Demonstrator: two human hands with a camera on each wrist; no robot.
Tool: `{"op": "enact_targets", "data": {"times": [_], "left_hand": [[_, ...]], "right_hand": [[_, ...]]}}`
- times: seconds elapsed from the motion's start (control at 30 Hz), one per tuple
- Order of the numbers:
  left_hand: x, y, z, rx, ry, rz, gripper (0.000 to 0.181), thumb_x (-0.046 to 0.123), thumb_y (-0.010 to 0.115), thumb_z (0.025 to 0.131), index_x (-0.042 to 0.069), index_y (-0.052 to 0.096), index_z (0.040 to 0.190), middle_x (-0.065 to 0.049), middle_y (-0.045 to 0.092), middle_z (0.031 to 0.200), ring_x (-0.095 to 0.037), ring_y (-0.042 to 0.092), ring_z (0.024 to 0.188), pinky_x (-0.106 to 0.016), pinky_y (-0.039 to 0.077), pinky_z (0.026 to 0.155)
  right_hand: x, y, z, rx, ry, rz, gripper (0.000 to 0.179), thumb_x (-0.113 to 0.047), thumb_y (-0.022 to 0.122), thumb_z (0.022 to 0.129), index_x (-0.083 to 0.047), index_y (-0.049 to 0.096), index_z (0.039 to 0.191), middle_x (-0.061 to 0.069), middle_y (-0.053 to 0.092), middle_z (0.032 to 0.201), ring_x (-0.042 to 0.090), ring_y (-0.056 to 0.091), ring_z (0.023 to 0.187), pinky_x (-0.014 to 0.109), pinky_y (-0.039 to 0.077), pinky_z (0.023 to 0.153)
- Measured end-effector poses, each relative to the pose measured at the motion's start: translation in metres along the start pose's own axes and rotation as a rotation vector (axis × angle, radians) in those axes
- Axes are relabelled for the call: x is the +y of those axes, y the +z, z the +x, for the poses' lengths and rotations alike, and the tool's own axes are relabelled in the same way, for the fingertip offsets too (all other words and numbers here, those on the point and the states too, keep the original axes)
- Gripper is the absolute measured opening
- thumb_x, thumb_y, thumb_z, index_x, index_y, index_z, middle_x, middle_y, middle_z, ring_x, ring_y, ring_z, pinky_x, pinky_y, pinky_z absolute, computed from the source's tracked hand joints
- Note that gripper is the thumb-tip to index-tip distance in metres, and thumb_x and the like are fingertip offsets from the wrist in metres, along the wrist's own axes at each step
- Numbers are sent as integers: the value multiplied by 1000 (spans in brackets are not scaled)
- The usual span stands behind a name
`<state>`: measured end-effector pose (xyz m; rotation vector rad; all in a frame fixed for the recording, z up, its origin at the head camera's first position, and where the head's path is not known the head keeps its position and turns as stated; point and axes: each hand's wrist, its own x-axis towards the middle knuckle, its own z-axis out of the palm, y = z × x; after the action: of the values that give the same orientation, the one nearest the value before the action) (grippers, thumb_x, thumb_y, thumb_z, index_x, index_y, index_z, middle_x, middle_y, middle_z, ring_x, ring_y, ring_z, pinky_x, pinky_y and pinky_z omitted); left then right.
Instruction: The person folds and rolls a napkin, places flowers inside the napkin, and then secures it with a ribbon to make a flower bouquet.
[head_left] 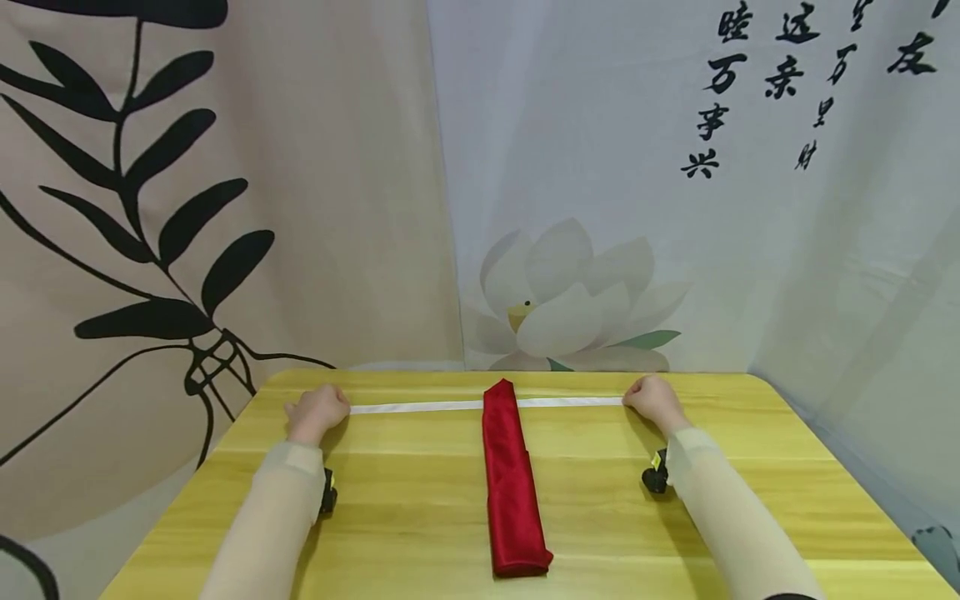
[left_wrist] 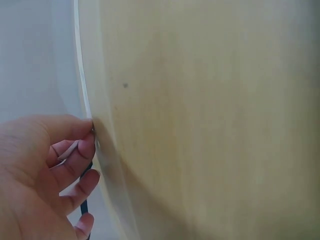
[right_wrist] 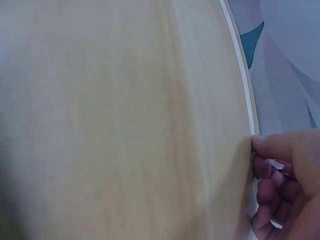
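A narrow white ribbon (head_left: 420, 407) is stretched left to right near the far edge of the table. My left hand (head_left: 318, 412) pinches its left end between thumb and fingertip, which also shows in the left wrist view. At the other end, my right hand (head_left: 656, 402) pinches the ribbon (right_wrist: 243, 70) in the same way. Between the hands lies a long folded bundle of shiny red cloth (head_left: 513, 492), pointing toward me. Its far end crosses the ribbon and hides a short stretch of it.
The wood-grain table (head_left: 405, 517) has rounded far corners. Behind it hangs a pale curtain (head_left: 360, 183) printed with dark leaves, a lotus and black characters. A small black wrist camera (head_left: 656, 473) sits at my right cuff, another at the left.
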<state>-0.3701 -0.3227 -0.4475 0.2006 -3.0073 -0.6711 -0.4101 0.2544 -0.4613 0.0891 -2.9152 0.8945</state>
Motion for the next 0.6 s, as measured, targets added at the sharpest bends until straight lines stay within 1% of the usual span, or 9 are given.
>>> {"op": "enact_targets", "data": {"times": [0.17, 0.23, 0.3, 0.4, 0.5, 0.6], "left_hand": [[1, -1, -7, -3, 9, -7, 23, 5, 42, 76, 17, 38, 56, -1, 34, 55, -24, 33, 61, -65, 17, 89], [1, -2, -8, -7, 9, -19, 24, 4, 41, 76, 17, 37, 56, 0, 33, 54, -22, 31, 59, -71, 13, 95], [1, -2, -10, -10, 8, -27, 24, 4, 40, 76, 17, 36, 56, 1, 32, 53, -21, 29, 57, -74, 9, 97], [-1, -2, -12, -22, 7, -38, 25, 3, 38, 76, 18, 34, 56, 1, 30, 52, -20, 26, 56, -77, 2, 98], [-2, -1, -15, -31, 8, -39, 26, 3, 37, 76, 18, 34, 55, 2, 29, 51, -19, 26, 55, -77, 0, 98], [-3, 1, -18, -38, 16, -35, 27, 3, 37, 76, 19, 35, 54, 3, 29, 51, -19, 26, 54, -77, 0, 98]], "right_hand": [[-1, -2, -7, -4, 12, 22, 14, -10, 65, 87, -1, 71, 79, 13, 70, 87, 24, 58, 71, 46, 48, 75], [-2, -3, -9, -3, 13, 29, 14, -10, 64, 88, -1, 71, 80, 13, 69, 88, 25, 58, 73, 46, 47, 76], [-3, -3, -12, 1, 15, 24, 13, -10, 64, 88, -1, 72, 82, 13, 69, 89, 25, 59, 75, 46, 47, 77], [-3, -4, -16, -5, 18, 22, 13, -11, 64, 89, -1, 72, 84, 13, 69, 89, 24, 57, 74, 45, 46, 76], [-2, -4, -20, -8, 18, 20, 13, -11, 65, 89, -1, 72, 84, 12, 68, 87, 23, 56, 72, 44, 46, 74], [-1, -4, -25, -8, 7, 18, 13, -11, 65, 89, 0, 72, 86, 13, 69, 89, 25, 59, 75, 45, 47, 76]]}}
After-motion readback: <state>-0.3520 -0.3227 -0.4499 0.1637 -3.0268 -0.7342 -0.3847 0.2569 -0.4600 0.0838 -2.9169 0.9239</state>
